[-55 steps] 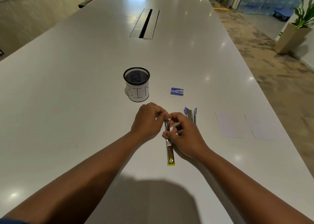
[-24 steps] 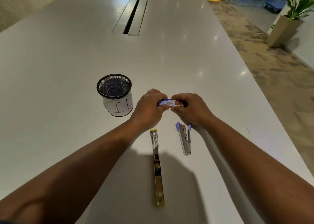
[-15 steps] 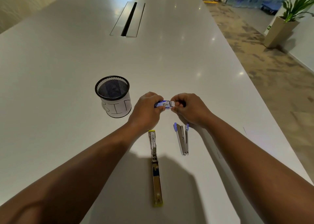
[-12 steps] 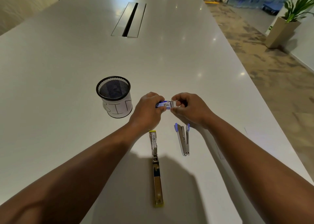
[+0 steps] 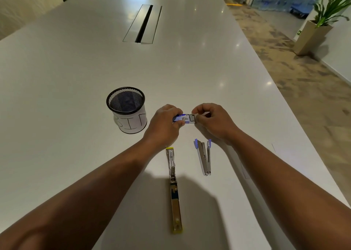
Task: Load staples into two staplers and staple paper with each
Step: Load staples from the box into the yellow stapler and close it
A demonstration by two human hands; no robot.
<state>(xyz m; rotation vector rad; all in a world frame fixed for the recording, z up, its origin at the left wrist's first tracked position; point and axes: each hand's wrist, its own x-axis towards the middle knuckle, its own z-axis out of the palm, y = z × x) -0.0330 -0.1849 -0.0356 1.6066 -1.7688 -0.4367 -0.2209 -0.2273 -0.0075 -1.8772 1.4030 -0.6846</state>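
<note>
The staple box (image 5: 183,119) is held above the tabletop (image 5: 76,78) middle, pinched by the left hand (image 5: 164,123), while its tray end is pinched by the right hand (image 5: 212,120). The tray is best slid out level, so no staples spill.

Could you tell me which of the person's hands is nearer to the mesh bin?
Left. The left hand grips the staple box just right of the mesh bin, a small gap away. The right hand pinches the box's far end, farther from the bin.
</note>
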